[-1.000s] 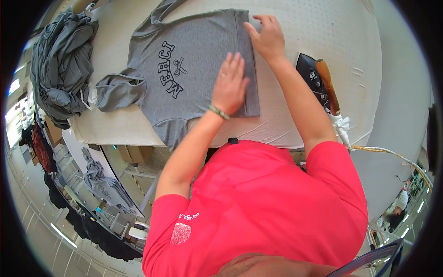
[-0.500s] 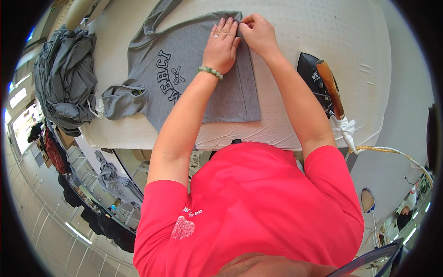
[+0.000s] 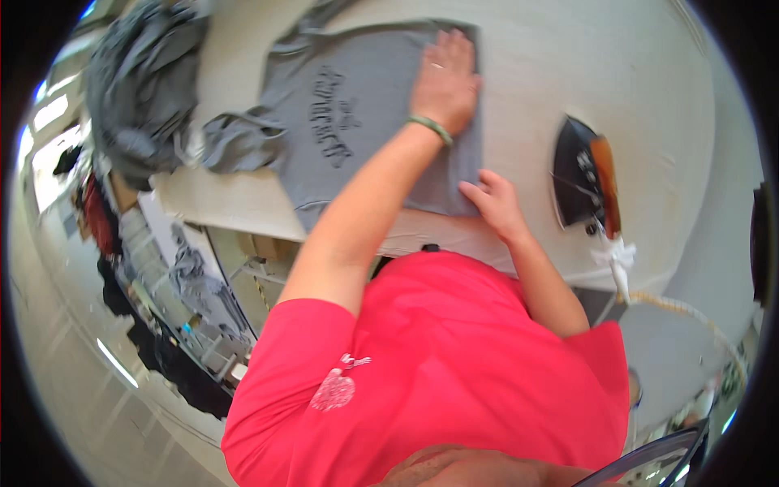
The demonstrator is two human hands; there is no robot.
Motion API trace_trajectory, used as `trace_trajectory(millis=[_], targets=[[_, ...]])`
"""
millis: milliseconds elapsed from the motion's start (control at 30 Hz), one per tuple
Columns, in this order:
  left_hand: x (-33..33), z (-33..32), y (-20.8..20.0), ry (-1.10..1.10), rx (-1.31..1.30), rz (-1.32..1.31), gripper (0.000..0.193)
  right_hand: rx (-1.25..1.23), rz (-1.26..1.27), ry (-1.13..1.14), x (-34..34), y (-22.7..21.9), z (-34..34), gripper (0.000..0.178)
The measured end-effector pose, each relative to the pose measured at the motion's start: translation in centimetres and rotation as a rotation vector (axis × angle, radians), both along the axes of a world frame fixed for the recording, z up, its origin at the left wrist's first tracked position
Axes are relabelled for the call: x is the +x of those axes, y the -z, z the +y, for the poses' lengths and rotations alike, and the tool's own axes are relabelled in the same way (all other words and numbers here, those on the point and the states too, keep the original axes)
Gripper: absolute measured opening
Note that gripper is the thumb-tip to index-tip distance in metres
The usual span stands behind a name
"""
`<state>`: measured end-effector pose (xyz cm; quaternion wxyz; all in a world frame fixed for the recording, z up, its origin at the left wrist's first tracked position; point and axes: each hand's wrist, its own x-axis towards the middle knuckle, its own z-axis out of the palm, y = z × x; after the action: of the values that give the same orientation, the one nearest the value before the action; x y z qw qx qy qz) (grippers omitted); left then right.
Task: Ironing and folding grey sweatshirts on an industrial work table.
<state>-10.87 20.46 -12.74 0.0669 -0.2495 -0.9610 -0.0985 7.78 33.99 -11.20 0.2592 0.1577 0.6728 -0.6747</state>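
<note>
A grey sweatshirt (image 3: 381, 89) with dark lettering and a small bow lies spread on the pale cloth-covered table, its hem edge toward the right. My left hand (image 3: 445, 81), wearing a ring and a green bead bracelet, rests flat on the cloth near the far hem corner, fingers stretched out. At the near hem corner is my right hand (image 3: 497, 203), slightly blurred, with thumb and forefinger apart at the fabric's edge. One sleeve (image 3: 242, 140) lies bunched at the left; the other runs off past the far edge of the view.
A black iron (image 3: 578, 174) with a wooden handle stands right of my right hand, its hose (image 3: 677, 304) trailing off the table. A heap of grey garments (image 3: 142, 89) sits at the table's left end. Racks with dark clothes (image 3: 191, 381) are beyond, lower left.
My right hand has let go of the far hem corner and come down along the edge to the near corner. My left hand stays flat near the far corner. The view has shifted slightly.
</note>
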Motion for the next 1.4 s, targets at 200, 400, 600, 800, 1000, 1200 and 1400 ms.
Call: trace_trajectory(millis=[200, 400, 600, 800, 1000, 1200, 1400], targets=[[10.2, -0.4, -1.5, 0.101, 0.124, -0.203, 0.069, -0.084, -0.112, 0.005, 2.3, 1.7, 2.6, 0.023], [14.7, -1.7, -0.9, 0.043, 0.297, -0.159, 0.066, 0.583, 0.707, -0.182, -3.3, -5.5, 0.5, 0.035], [17.1, -1.8, 0.0, 0.085, 0.232, -0.103, 0.063, 1.034, 1.105, -0.565, -14.3, 0.2, -1.7, 0.053], [19.3, -2.9, -0.1, 0.049, 0.219, 0.025, 0.063, 1.098, 1.104, -0.270, -19.6, 3.4, -1.9, 0.056], [20.5, -3.3, -1.5, 0.001, 0.206, -0.006, 0.067, 1.168, 1.088, -0.365, -15.9, 3.8, -1.6, 0.062], [20.5, -1.9, -1.9, 0.041, 0.165, -0.033, 0.069, 1.458, 0.792, -0.475, -18.3, 1.6, -0.7, 0.072], [23.2, -9.9, -3.8, 0.000, 0.352, 0.036, 0.047, 1.149, 0.976, -0.457, -4.9, 2.2, -3.1, 0.078]])
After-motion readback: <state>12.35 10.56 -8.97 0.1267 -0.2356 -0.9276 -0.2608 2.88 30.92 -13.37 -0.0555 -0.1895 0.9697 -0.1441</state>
